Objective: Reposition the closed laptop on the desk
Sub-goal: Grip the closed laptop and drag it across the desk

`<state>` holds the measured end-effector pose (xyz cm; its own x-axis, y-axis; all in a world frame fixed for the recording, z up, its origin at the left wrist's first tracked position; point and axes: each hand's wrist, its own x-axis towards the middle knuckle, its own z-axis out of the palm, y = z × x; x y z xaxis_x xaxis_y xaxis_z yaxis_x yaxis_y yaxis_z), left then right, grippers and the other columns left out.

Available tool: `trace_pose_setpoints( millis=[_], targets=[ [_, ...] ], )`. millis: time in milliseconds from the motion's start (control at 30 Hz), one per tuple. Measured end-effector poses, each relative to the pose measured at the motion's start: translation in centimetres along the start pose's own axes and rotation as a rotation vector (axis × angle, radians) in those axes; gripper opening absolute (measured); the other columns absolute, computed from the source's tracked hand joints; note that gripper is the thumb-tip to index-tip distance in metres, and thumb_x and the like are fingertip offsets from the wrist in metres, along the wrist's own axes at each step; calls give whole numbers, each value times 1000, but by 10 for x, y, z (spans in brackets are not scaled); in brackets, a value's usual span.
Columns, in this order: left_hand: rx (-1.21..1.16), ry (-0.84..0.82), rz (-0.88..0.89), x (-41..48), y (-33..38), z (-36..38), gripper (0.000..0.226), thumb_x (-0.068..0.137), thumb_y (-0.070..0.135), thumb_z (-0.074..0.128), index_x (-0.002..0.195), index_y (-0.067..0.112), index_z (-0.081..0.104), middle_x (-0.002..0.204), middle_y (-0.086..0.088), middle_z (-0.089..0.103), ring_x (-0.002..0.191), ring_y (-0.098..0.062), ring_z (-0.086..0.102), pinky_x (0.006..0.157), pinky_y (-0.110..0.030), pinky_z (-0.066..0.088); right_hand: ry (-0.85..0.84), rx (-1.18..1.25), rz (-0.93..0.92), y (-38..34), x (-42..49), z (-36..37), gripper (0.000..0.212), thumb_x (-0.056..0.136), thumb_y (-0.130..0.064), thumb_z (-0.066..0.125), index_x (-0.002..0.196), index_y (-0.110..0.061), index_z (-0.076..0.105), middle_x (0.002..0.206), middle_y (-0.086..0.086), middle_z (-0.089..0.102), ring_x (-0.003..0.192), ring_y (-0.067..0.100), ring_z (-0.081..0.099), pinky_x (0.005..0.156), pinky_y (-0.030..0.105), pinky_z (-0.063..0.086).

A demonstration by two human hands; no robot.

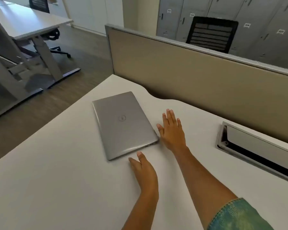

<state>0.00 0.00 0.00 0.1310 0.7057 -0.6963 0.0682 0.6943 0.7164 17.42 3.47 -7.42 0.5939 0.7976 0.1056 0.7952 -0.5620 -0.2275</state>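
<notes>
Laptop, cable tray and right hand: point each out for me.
Laptop (pixel 123 123): head view, middle of the closed lid.
Cable tray (pixel 256 145): head view, its raised flap.
Right hand (pixel 172 130): head view, back of the hand.

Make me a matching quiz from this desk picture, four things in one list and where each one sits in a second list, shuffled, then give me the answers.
Things:
1. closed laptop
2. right hand
3. left hand
4. cable tray

Places:
A. flat on the desk just off the laptop's near short edge
B. recessed in the desk, far right, by the divider panel
C. lying flat near the desk's left end, lid logo up
D. fingers spread beside the laptop's right long edge

Pairs: 1-C, 2-D, 3-A, 4-B
</notes>
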Motion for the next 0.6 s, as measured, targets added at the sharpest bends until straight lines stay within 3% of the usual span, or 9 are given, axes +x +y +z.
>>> trace_pose_setpoints(
  millis=[100,233,467,600],
  targets=[
    [-283,1,-137,29,11,-3,63,97,51,32,152,24,15,161,-1,18,146,-21,21,117,-38,17,-37,-43,-48,-16,49,10,64,100,-48,17,153,-13,11,164,6,0,151,20,-5,122,40,4],
    [-578,-44,-254,56,24,-11,59,99,35,41,149,9,23,157,-9,28,144,-22,29,119,-37,21,-124,-3,-141,-43,109,27,60,101,-43,21,152,-11,16,163,8,3,151,21,-2,122,42,5],
    [-669,-81,-270,76,21,-26,54,98,28,45,145,3,33,151,-11,38,141,-22,34,118,-38,24,-271,47,-246,-100,204,45,57,101,-39,24,152,-13,20,163,5,7,151,20,2,120,43,9],
    [-623,-55,-268,81,20,-22,49,98,23,45,142,3,37,147,-13,42,140,-22,36,116,-40,27,-326,-48,-346,-129,235,54,56,99,-40,26,147,-13,30,160,9,22,148,23,17,119,46,17]
  ],
)
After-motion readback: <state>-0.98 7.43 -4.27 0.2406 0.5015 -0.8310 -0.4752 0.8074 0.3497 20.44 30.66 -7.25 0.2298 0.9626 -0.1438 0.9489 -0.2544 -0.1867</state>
